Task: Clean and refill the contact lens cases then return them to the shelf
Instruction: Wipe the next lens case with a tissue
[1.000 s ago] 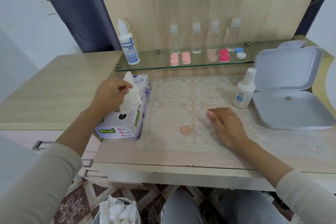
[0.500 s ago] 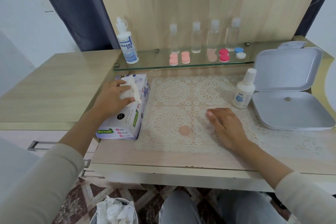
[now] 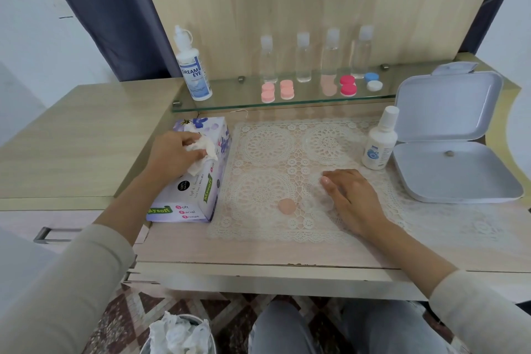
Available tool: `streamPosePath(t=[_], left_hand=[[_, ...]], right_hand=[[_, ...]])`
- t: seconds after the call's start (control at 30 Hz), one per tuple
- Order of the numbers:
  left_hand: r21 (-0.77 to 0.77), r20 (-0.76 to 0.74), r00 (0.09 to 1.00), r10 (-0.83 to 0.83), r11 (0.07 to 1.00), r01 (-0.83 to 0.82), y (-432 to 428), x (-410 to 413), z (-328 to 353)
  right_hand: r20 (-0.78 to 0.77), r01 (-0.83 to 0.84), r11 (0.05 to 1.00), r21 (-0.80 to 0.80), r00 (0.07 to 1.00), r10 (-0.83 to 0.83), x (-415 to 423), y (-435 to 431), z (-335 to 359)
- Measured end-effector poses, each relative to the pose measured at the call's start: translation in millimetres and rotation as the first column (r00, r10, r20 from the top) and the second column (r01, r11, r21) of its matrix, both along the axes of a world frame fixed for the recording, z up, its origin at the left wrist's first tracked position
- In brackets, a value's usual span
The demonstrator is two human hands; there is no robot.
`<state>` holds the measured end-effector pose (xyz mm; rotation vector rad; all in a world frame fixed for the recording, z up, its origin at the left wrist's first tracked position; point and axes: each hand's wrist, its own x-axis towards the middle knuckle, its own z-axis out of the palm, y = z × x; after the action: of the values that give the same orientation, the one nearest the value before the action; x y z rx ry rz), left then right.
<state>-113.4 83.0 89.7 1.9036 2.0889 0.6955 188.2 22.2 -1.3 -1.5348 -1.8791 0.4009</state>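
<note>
At nine o'clock the left hand (image 3: 175,152) pinches a tissue (image 3: 202,149) between its fingers atop the tissue box (image 3: 198,190). A peach lens-case cap (image 3: 286,206) lies on the lace mat (image 3: 267,146) at six. The right hand (image 3: 353,198), at four, rests flat, fingers together. A sharp tug could tear the tissue or drag the box.

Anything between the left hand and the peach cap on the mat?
Nothing visible. The left hand grips a tissue atop the tissue box; the peach cap lies on the lace mat to its right, only open mat between them. The right hand rests farther right, off that line.
</note>
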Motion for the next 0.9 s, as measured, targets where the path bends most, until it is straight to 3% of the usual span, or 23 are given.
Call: streamPosePath(t=[0.17,0.43,0.73,0.9], left_hand=[[0.069,-0.072,0.997,-0.021,0.997,0.026,-3.5,3.4,-2.0],[0.328,-0.142,0.977,-0.158,0.924,0.197,-21.4,17.2,10.4],[0.467,0.021,0.884,-0.468,0.786,0.405,-49.6,54.5,31.9],[0.347,0.204,0.791,-0.577,0.798,0.493,-61.7,71.8,28.3]], right_hand=[[0.009,0.003,1.0,-0.019,1.0,-0.003,0.5,-0.3,1.6],[-0.11,0.046,0.996,-0.077,0.992,-0.055,-0.1,0.9,17.3],[-0.228,0.067,0.995,0.067,0.972,-0.05,-3.2,-6.3,53.1],[-0.221,-0.02,0.986,0.163,0.974,0.056,-3.4,-13.1,70.2]])
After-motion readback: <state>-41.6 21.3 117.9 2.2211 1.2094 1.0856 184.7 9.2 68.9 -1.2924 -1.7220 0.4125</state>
